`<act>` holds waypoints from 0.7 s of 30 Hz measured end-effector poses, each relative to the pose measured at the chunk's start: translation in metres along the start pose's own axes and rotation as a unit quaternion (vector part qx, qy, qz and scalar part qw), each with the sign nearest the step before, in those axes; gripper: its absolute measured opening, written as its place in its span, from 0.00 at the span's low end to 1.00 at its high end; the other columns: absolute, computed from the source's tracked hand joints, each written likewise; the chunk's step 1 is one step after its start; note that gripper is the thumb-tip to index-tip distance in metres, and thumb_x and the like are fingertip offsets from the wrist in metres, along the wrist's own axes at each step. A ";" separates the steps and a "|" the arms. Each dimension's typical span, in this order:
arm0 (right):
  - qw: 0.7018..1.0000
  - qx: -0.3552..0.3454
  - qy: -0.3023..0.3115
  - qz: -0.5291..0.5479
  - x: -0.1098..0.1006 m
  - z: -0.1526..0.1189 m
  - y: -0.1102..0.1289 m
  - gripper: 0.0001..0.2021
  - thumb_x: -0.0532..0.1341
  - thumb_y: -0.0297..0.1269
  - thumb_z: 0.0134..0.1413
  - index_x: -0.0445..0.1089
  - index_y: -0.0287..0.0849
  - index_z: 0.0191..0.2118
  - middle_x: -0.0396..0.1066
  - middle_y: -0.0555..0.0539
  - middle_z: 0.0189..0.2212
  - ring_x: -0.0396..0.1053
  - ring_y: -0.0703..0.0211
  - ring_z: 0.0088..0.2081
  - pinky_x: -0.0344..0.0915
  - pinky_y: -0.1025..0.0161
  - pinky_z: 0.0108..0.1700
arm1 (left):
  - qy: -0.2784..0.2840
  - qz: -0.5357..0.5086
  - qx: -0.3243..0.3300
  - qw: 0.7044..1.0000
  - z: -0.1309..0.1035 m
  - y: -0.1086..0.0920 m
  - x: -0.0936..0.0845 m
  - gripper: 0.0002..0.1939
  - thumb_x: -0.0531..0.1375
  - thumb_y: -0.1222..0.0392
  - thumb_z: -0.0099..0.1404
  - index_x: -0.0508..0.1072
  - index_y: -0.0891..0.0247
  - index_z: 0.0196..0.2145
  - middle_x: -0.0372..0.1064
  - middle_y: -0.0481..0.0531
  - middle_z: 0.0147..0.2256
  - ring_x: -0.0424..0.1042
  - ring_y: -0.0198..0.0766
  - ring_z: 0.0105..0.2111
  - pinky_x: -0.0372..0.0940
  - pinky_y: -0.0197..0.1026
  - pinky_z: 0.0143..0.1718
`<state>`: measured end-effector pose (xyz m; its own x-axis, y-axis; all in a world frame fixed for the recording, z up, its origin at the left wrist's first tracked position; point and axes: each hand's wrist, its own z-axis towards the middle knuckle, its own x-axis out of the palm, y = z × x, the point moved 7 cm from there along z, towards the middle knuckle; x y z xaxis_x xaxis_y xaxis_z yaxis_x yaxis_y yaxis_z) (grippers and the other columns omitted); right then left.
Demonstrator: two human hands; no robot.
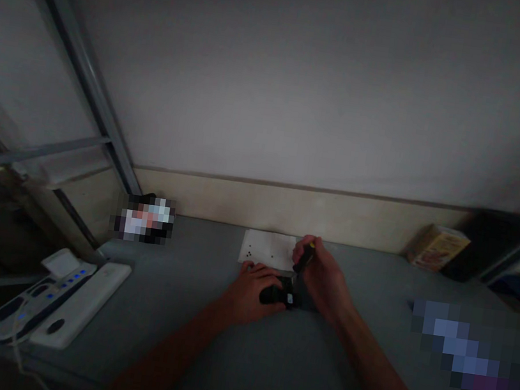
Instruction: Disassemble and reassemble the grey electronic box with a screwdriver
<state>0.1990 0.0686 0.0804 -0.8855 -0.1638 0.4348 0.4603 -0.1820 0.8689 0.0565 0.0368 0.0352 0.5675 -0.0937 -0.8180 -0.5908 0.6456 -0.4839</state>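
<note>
A small black device (275, 295) lies on the grey table, and my left hand (251, 290) is closed over it, steadying it from the left. A pale label shows near its right end; its exact kind cannot be made out. My right hand (321, 271) grips a screwdriver (304, 258) with a black and yellow handle. The tool points down at the device's upper right edge; whether the tip touches is too dark to tell. Just beyond both hands is a white sheet of paper (262, 247) bearing several tiny dark pieces that look like screws.
To the left sit a white power strip (45, 297) with blue lights and cables, and a long white case (84, 306). A blurred-out object (145, 219) stands at the back left. A small box (439, 247) leans near a black object (488, 243) at the back right. A wall closes the far edge.
</note>
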 end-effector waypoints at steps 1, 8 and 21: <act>1.000 -0.005 -0.001 -0.007 -0.001 0.000 0.001 0.15 0.60 0.55 0.61 0.69 0.47 0.36 0.68 0.48 0.33 0.68 0.56 0.35 0.66 0.58 0.40 | -0.003 -0.001 0.003 1.000 0.000 0.000 0.000 0.15 0.67 0.47 0.63 0.75 0.52 0.45 0.72 0.48 0.55 0.67 0.46 0.55 0.48 0.53 0.61; 0.999 -0.026 -0.018 0.037 -0.003 -0.003 0.001 0.13 0.65 0.50 0.59 0.64 0.48 0.34 0.59 0.54 0.24 0.61 0.63 0.26 0.61 0.64 0.31 | -0.005 0.005 0.011 1.000 0.000 0.000 0.000 0.16 0.67 0.46 0.63 0.74 0.52 0.46 0.72 0.45 0.54 0.67 0.45 0.55 0.49 0.52 0.60; 0.996 -0.019 -0.016 0.086 -0.006 -0.001 -0.001 0.13 0.70 0.44 0.54 0.65 0.48 0.33 0.61 0.55 0.25 0.61 0.63 0.27 0.61 0.65 0.33 | -0.001 -0.003 -0.004 1.000 0.001 0.002 0.001 0.19 0.68 0.47 0.61 0.73 0.54 0.46 0.75 0.48 0.50 0.69 0.46 0.53 0.49 0.51 0.59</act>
<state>0.2043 0.0684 0.0768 -0.7946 -0.1658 0.5841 0.6069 -0.1907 0.7716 0.0561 0.0385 0.0336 0.5727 -0.0964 -0.8141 -0.5913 0.6392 -0.4917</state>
